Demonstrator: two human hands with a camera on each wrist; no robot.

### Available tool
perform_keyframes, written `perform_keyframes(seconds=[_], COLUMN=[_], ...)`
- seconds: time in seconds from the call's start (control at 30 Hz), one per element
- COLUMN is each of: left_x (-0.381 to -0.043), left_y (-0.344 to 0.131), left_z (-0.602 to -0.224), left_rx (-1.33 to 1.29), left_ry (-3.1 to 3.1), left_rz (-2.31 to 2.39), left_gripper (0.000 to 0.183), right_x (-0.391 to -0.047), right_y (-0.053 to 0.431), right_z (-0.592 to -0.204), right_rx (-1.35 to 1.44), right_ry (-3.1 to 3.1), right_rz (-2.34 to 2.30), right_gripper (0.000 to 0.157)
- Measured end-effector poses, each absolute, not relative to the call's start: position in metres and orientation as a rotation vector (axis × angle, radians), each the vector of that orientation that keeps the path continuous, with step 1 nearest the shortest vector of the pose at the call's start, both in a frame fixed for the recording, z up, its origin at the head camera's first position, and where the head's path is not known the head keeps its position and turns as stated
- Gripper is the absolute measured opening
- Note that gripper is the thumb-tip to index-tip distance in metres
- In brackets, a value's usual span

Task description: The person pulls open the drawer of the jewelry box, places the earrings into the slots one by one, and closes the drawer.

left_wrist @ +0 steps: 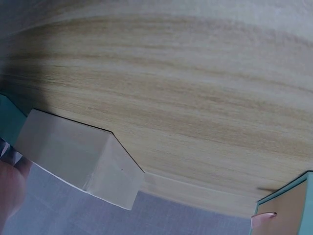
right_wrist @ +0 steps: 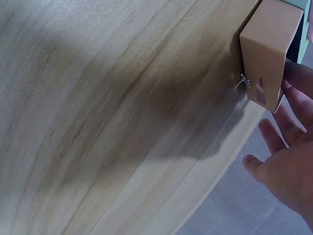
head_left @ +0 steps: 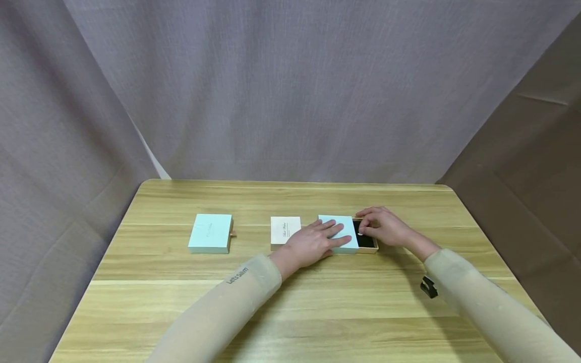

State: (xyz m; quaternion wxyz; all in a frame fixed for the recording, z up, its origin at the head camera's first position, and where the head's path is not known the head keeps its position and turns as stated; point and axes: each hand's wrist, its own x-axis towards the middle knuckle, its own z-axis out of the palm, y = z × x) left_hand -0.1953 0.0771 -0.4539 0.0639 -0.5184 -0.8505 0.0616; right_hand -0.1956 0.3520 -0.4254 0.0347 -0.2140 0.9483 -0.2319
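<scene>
My left hand (head_left: 308, 245) lies with spread fingers on the pale blue sleeve (head_left: 348, 223) of a small drawer box. From the sleeve's right end sticks out a tan drawer (head_left: 369, 250) with a black lining. My right hand (head_left: 386, 227) reaches over that drawer, thumb and forefinger pinching a small whitish thing (head_left: 360, 233), too small to make out. Its other fingers are bent near the drawer's far side. In the right wrist view, a tiny silvery piece (right_wrist: 243, 80), like jewellery, shows beside the drawer's end, close to its ribbon pull (right_wrist: 260, 93).
A white lettered box (head_left: 282, 229) stands just left of the blue sleeve, partly behind my left hand. Farther left is another pale blue box (head_left: 211, 232), closed, its ribbon tab (head_left: 233, 233) facing right. Grey curtains (head_left: 290, 91) hang behind the wooden table (head_left: 290, 312).
</scene>
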Motion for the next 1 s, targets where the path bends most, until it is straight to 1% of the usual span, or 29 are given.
perform_keyframes(seconds=[0.3, 0.63, 1.0], left_x=[-0.1946, -0.1951, -0.1951], left_y=[0.0764, 0.0759, 0.0764], left_z=[-0.4527, -0.4542, -0.4547], left_rx=[-1.565, -1.566, -1.569], left_ry=[-2.568, -2.554, -2.553], left_rz=[0.177, 0.175, 0.173], left_gripper=[0.058, 0.058, 0.058], right_x=[-0.1949, -0.1953, -0.1946], right_y=[0.3512, 0.3495, 0.3486], right_z=[-0.4264, -0.4305, -0.4331], right_rx=[-0.603, -0.632, -0.623], right_ry=[3.007, 3.132, 3.146], right_rz=[-0.670, -0.551, -0.530], right_gripper=[0.015, 0.013, 0.016])
